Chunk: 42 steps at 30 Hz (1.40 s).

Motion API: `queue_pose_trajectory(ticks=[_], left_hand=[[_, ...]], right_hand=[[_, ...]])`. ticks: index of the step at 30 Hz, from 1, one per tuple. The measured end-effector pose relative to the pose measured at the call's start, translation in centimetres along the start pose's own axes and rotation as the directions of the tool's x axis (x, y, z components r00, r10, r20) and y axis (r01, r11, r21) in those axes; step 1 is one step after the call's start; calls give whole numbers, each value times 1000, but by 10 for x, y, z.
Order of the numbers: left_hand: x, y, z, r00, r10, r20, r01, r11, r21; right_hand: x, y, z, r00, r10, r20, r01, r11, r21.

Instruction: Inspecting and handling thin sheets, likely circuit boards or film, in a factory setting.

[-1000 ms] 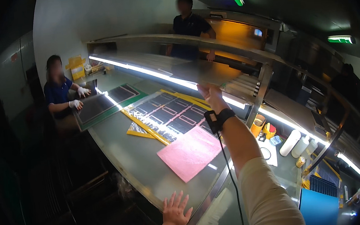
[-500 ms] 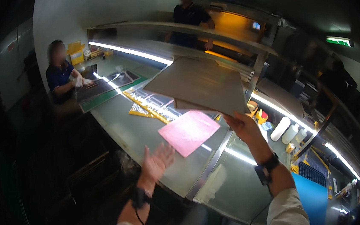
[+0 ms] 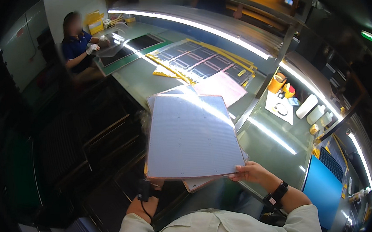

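Over the near edge of the tabletop (image 3: 134, 85), a stack of flat grey sheets (image 3: 190, 137) is held in the air – corners of the lower ones poke out askew beneath the top one. The right hand (image 3: 254, 173) has its fingers closed on the stack's near right corner. The left hand (image 3: 157, 183) is at the near left corner, mostly covered – I cannot tell how its fingers are set. Beyond, a pink sheet (image 3: 230, 89) lies beside dark panels (image 3: 203, 60) edged in yellow. Toward the tabletop's far left corner sits a co-worker (image 3: 76, 50) in white gloves.
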State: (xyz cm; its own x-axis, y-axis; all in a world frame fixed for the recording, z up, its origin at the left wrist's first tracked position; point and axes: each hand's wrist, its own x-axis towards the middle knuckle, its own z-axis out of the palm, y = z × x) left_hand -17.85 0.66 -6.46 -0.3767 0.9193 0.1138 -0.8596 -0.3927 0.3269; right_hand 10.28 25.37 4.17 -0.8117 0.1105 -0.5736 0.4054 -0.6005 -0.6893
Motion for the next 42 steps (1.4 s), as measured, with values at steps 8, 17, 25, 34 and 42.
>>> queue_pose_trajectory(ticks=[8,17,25,34,42], left_hand=[[-33,-4,-30,977,90,-192,-81,995,53],[-55,20,16,818,205,-537,-68,962,263],[-83,60,36,706,368,-605,-174,918,356],[-106,87,49,672,417,-612,-154,887,435],[-139,96,71,619,482,-620,-245,869,431]], right_hand=[[-48,-4,-6,971,-231,-57,237,965,117],[-13,-72,-109,822,-568,-49,567,806,168],[142,-183,-137,860,-506,64,492,856,159],[194,-195,-244,803,-374,-463,230,912,-339],[131,-167,-90,782,-586,-215,131,491,-862]])
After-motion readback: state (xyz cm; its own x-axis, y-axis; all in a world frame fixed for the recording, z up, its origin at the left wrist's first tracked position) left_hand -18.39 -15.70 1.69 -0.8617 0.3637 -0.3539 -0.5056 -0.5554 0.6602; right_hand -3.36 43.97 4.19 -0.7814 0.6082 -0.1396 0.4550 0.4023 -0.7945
